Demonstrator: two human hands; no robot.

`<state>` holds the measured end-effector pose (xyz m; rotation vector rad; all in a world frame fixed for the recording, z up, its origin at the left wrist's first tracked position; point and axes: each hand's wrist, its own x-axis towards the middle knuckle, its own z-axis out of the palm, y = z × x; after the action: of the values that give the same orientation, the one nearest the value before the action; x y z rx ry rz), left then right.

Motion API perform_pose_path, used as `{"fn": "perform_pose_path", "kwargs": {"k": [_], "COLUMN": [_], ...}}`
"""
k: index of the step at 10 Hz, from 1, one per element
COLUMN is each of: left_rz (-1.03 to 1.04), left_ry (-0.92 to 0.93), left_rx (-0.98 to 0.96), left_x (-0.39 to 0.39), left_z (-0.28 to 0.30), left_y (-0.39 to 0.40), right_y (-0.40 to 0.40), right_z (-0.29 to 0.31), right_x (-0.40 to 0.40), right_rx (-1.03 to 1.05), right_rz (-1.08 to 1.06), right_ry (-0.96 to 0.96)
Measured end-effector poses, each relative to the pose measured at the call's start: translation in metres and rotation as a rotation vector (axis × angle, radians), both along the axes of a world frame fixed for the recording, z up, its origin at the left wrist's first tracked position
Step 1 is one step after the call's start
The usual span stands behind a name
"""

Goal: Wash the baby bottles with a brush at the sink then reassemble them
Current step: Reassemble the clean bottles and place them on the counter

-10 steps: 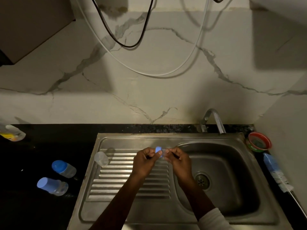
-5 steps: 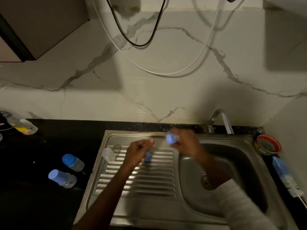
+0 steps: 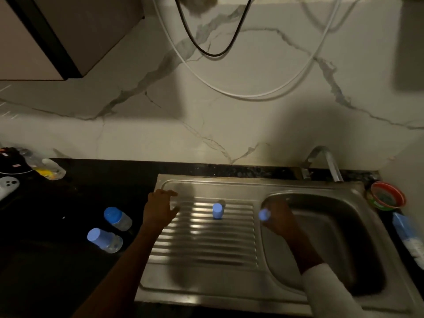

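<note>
We see two capped baby bottles (image 3: 118, 218) lying on their sides on the dark counter (image 3: 57, 260), left of the steel sink (image 3: 229, 294), each with a blue cap and a clear body; we cannot make out anything inside them. A small blue piece (image 3: 217, 210) stands on the ribbed drainboard (image 3: 206, 246). Our left hand (image 3: 160, 208) reaches over the drainboard's left edge with fingers spread and loose, at a clear cup there that is mostly hidden. Our right hand (image 3: 278, 218) curls its fingers around another blue part (image 3: 264, 215) at the basin's left rim. A red-rimmed bowl (image 3: 387, 196) sits at the sink's right, its contents dark and unclear. Below it lies a blue-and-white tube (image 3: 407, 235); its label is too blurred to read. A bottle with a yellow label (image 3: 47, 169) lies far left, also unreadable.
</note>
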<state>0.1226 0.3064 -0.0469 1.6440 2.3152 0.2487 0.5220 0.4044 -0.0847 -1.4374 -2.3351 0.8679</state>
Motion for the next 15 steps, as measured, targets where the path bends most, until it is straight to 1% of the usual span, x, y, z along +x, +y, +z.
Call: {"fn": "perform_pose_path", "kwargs": {"k": [1, 2, 3, 4, 5, 6, 7, 8, 9, 10, 11, 12, 13, 14, 15], "left_rz": [0.009, 0.011, 0.018, -0.032, -0.072, 0.065, 0.041, -0.143, -0.3, -0.333, -0.237, -0.187, -0.293, -0.424, -0.38], "left_ry": [0.078, 0.102, 0.071, 0.071, -0.089, -0.756, -1.329, -2.023, -1.647, -0.255, -0.195, -0.432, -0.55, -0.958, -1.482], "left_rx": [-0.119, -0.133, -0.102, -0.088, -0.014, 0.133, 0.267, 0.302, 0.213, 0.056, 0.113, 0.233, 0.297, 0.331, 0.249], "left_x": [-0.009, -0.015, -0.019, -0.024, -0.021, 0.002, 0.027, 0.034, 0.031, 0.016, 0.007, 0.014, 0.028, 0.046, 0.055], "left_z": [-0.017, -0.03, -0.035, -0.03, 0.004, 0.085, 0.169, 0.203, 0.159, 0.072, 0.038, 0.086, 0.17, 0.231, 0.216], "left_y": [-0.009, -0.009, -0.008, -0.008, 0.005, 0.03, 0.054, 0.06, 0.057, 0.043, 0.024, 0.037, 0.053, 0.05, 0.038], "right_y": [-0.023, -0.031, -0.034, -0.039, -0.039, -0.028, -0.013, -0.021, -0.03, -0.033, -0.042, -0.035, -0.009, -0.007, -0.021], "right_z": [0.014, 0.042, 0.047, 0.049, 0.068, 0.136, 0.228, 0.285, 0.242, 0.13, 0.054, 0.118, 0.224, 0.294, 0.274], "right_x": [-0.013, -0.03, -0.035, -0.04, -0.046, -0.059, -0.073, -0.074, -0.076, -0.053, -0.027, -0.043, -0.064, -0.06, -0.058], "right_rx": [-0.004, 0.026, 0.049, -0.047, -0.114, -0.089, -0.199, -0.362, -0.523, 0.047, 0.071, 0.091, -0.113, -0.238, -0.418], "right_rz": [-0.131, -0.137, -0.15, -0.241, -0.24, -0.263, -0.23, 0.107, 0.101, -0.1, -0.091, -0.184, -0.199, 0.033, 0.201], "right_ry": [0.139, 0.163, 0.15, 0.077, 0.162, 0.246, 0.812, 1.527, 1.494, 0.226, -0.172, 0.031, 0.648, 1.374, 1.649]}}
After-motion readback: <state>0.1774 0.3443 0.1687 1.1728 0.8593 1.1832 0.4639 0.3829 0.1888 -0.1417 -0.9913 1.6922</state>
